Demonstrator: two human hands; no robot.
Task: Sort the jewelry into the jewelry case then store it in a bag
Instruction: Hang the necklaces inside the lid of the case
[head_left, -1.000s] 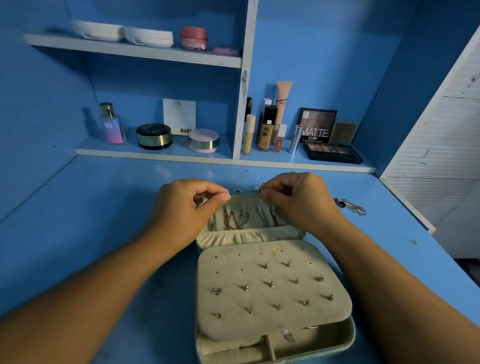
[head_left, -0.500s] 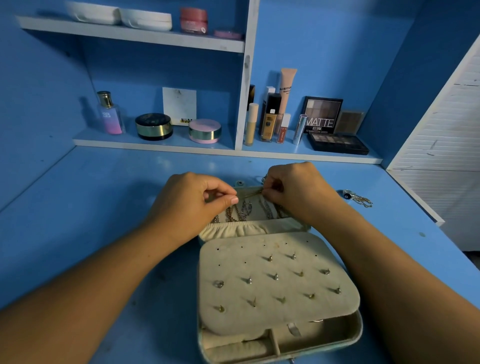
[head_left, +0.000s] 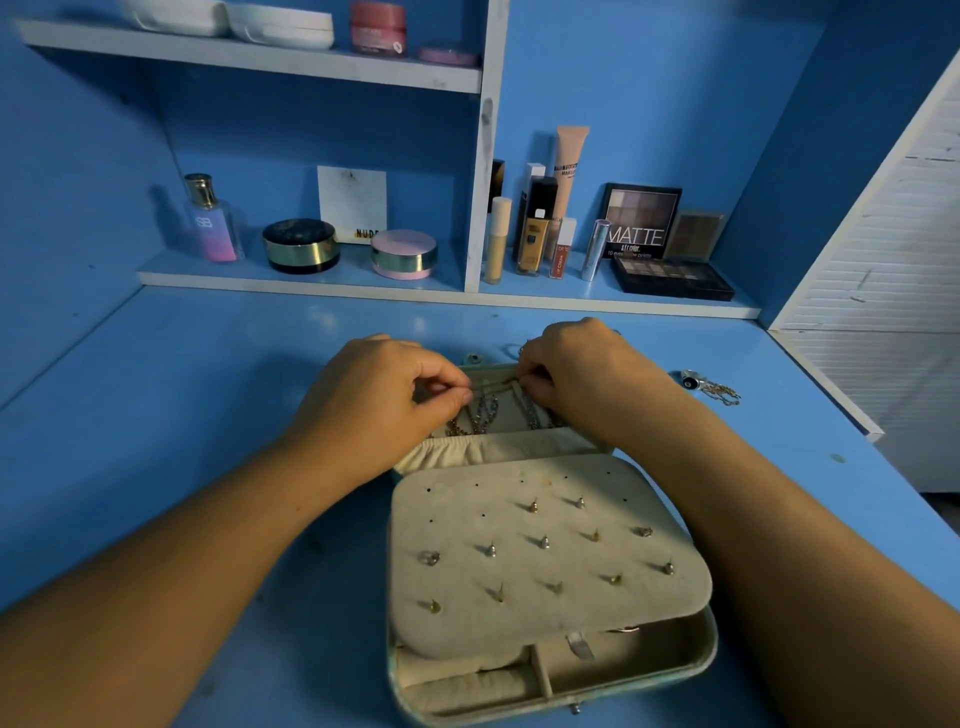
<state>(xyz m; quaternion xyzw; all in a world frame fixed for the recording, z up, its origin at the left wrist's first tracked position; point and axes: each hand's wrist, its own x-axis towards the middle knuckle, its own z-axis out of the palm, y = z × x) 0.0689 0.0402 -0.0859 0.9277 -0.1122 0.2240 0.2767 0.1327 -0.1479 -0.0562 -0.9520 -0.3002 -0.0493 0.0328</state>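
An open pale green jewelry case lies on the blue desk. Its cream earring panel carries several studs. Several chains hang inside the raised lid above a gathered pocket. My left hand and my right hand are at the lid's top edge, each pinching an end of a thin gold necklace stretched between them. Another necklace with a round pendant lies on the desk to the right of the case.
Low shelf behind the case holds a perfume bottle, two round compacts, tubes and eyeshadow palettes. An upper shelf carries white dishes and a pink jar. A white slatted panel stands at the right.
Both hands have kept their pinch on the necklace and drawn slightly closer together at the lid's top edge. The view has shifted a little.
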